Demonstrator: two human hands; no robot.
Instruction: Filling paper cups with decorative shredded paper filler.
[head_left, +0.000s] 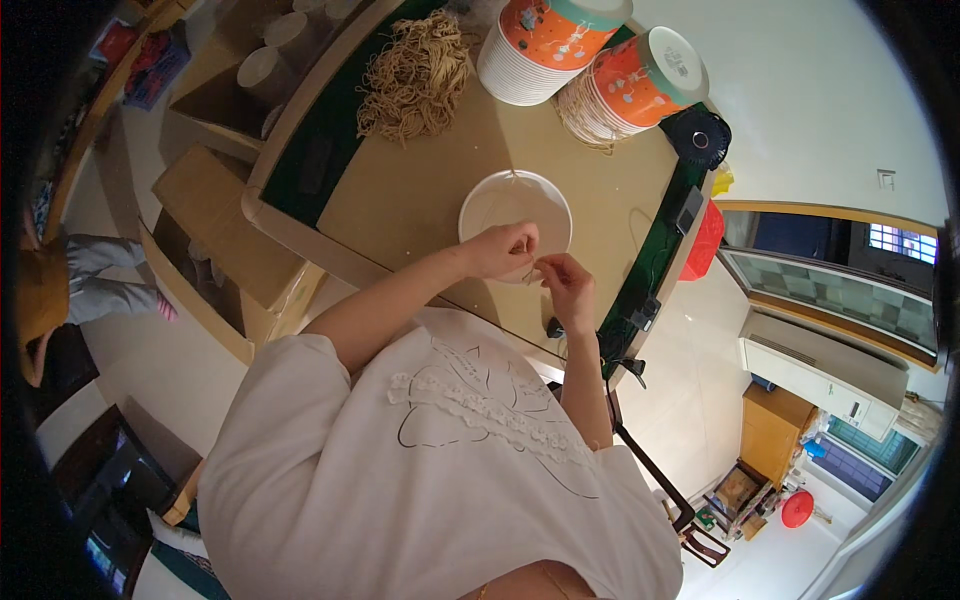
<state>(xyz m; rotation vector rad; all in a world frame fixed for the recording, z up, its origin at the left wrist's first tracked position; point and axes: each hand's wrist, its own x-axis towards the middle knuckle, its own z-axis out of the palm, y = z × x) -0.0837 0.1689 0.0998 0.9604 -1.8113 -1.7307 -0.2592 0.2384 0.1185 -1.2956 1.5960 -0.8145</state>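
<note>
View: head camera, looking down at a tabletop [430, 200] with a brown board over a green surface.
Left hand [505, 249]: held over the near part of the bucket, fingers curled inward; whether they gripped the cord could not be told.
Right hand [568, 290]: just beside the left, at the near right rim, thumb and forefinger pinched on a thin cord [533, 277].
White bucket [468, 215]: one, round, mouth up, on the board beneath the hands.
Cord heap [415, 75]: beige, tangled, at the far left of the board.
Bucket stacks: two, nested, orange-and-teal outside; left stack [545, 45], right stack [630, 90] with beige cords about its rims.
Fan [697, 138]: dark, near the right stack.
Phone [690, 211]: dark, on the right-hand green strip.
Carton [235, 225]: cardboard, flaps open, left of the tabletop.
</note>
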